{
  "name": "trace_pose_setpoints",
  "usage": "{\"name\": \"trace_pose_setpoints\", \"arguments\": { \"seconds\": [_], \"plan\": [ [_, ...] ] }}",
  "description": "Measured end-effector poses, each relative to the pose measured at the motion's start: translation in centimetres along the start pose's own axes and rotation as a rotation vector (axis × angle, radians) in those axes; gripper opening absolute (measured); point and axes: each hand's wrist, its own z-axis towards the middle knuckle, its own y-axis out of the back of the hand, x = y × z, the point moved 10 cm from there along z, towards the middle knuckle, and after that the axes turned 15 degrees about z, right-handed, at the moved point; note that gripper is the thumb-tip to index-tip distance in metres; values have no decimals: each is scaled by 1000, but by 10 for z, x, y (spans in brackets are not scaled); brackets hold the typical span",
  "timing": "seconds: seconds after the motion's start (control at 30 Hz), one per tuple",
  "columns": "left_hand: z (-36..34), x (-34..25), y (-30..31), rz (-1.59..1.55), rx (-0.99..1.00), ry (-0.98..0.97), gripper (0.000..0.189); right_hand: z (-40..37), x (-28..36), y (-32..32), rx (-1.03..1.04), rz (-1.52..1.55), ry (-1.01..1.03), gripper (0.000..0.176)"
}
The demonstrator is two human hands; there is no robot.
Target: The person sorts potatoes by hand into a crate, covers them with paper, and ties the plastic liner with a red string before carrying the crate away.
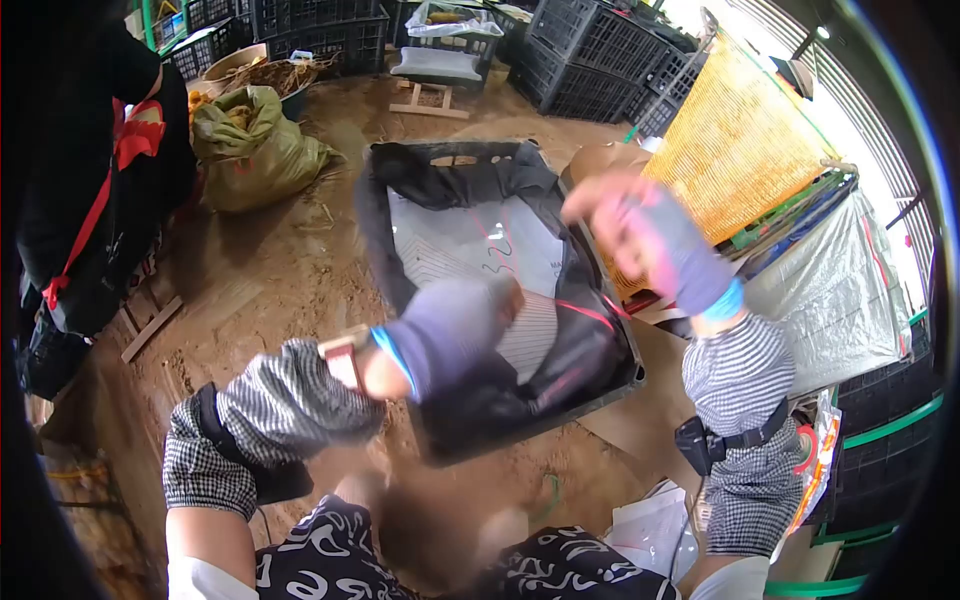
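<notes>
A black plastic crate [625, 375] stands on the muddy floor in front of me, lined with dark cloth [420, 178]. Inside it lies a light-coloured printed sheet [425, 235] with "32" written on it, and a pink string [585, 309] runs over the lining. My left hand [462, 315], in a purple-grey glove, is over the near middle of the crate; motion smears it and its fingers are hidden. Beyond the crate's right side my right hand [640, 235], gloved with bare fingertips, is raised and blurred. Whether either hand holds anything, I cannot tell.
A yellow-green sack [245, 150] stands on the floor at the left, close to a person in dark clothes [95, 180]. Stacked black crates [590, 60] line the back. An orange mesh panel [740, 130] and silver sheeting [830, 290] stand on the right.
</notes>
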Motion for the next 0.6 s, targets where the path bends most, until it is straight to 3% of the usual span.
{"name": "trace_pose_setpoints", "arguments": {
  "seconds": [0.03,0.07,0.1,0.17,0.3,0.37,0.4,0.47,0.57,0.6],
  "plan": [
    [-8,-9,-3,31,-9,-29,26,10,47,-10,115,-183,391,34],
    [-15,-15,-5,-35,70,-26,28,21,72,-7,67,-106,519,36],
    [-16,-15,-5,-54,43,-37,28,39,81,5,0,-26,487,38],
    [-16,-13,-4,-91,-11,-66,28,70,74,-2,-7,-147,362,37],
    [-20,-6,10,-20,-2,-47,28,53,-58,9,101,166,-888,44],
    [-22,-1,10,-14,-61,-72,26,17,-82,25,96,-89,-1081,37],
    [-23,0,9,-7,-88,-89,25,2,-63,16,118,-524,-965,33],
    [-19,-1,5,31,-85,-64,22,-13,-64,13,282,-585,-854,33],
    [-16,-3,1,-9,-85,-74,19,-32,-44,9,278,-501,-797,51],
    [-15,-3,1,-38,-90,-83,19,-39,-37,14,189,-351,-849,53]
  ]
}}
